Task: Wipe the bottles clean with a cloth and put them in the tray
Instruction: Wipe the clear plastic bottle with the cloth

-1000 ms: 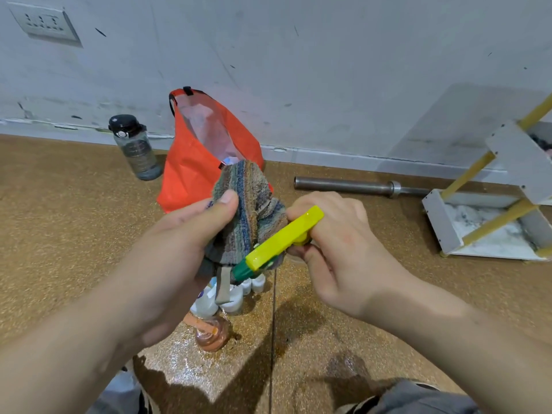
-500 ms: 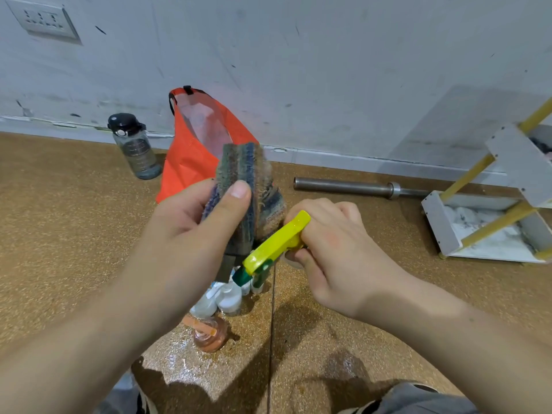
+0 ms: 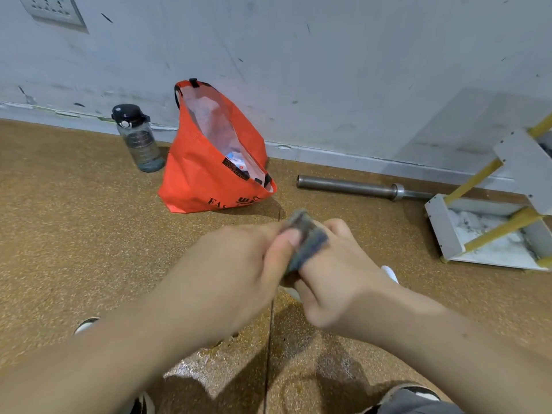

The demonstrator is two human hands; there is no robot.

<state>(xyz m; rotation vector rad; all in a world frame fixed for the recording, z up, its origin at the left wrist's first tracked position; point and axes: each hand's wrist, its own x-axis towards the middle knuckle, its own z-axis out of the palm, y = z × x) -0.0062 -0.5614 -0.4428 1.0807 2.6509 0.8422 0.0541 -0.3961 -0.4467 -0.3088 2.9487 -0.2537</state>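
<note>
Both hands were bunched together low over the floor: my left hand pinched the striped cloth shut between thumb and fingers, and my right hand was curled tight against it, though whatever it gripped was hidden. I could not see the bottle itself, only a scrap of white behind the right hand. Better, I judged, to turn the bottle inside the cloth with steady pressure, then carry it right to the white tray.

A blurred grey-blue striped cloth sits bunched mid-scene, pinched between both hands. A white bottle peeks out just right of them. The white tray lies far right.
</note>
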